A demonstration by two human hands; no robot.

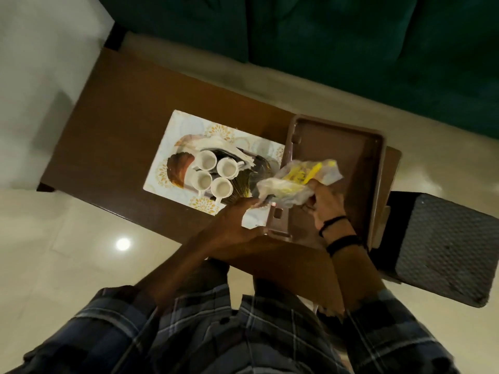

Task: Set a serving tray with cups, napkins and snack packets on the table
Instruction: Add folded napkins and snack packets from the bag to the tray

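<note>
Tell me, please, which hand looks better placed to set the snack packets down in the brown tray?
Probably the right hand: it grips the snack packets directly above the brown tray, while the left hand only touches their near edge.

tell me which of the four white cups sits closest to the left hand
The cup at the bottom right of the cluster; it sits nearest the left hand, the other three lie farther up or left.

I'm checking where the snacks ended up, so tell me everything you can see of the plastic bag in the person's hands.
The plastic bag is thin, translucent whitish film, crumpled and bunched, with blurred yellow contents or print showing through. It is held up over the near left corner of the empty brown tray, beside the four white cups. The right hand grips its lower right edge; the left hand pinches its lower left end. What it holds cannot be made out.
</note>
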